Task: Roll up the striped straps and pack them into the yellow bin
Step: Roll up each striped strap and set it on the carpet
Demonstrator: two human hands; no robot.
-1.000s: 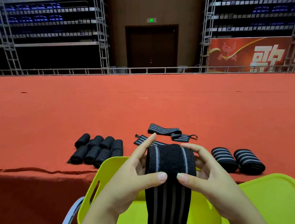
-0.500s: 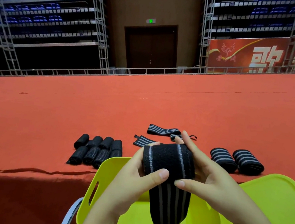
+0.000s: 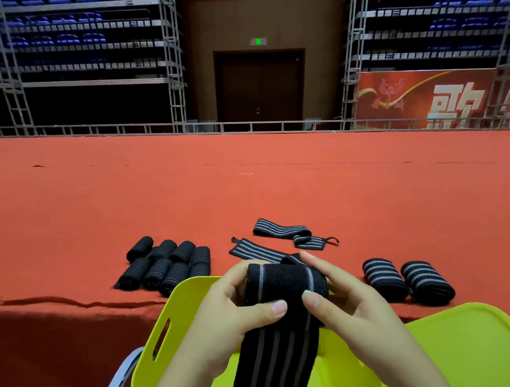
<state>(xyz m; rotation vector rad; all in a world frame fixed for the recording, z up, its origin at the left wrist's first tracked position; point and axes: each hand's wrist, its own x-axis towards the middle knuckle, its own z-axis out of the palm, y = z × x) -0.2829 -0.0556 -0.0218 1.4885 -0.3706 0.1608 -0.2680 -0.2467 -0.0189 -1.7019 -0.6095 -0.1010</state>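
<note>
Both hands grasp 1 striped strap (image 3: 278,331) above the yellow bin (image 3: 162,339) — the left hand (image 3: 232,312) and right hand (image 3: 349,307) curl round its rolled top, the tail hanging into the bin. On the red carpet (image 3: 85,204): 2 flat straps (image 3: 281,228) beyond, 2 striped rolls (image 3: 406,281) right, small rolls (image 3: 167,266) left.

A red carpet (image 3: 118,196) runs to truss-framed blue seating (image 3: 59,24), a dark door (image 3: 258,87) and a red banner (image 3: 458,99).
</note>
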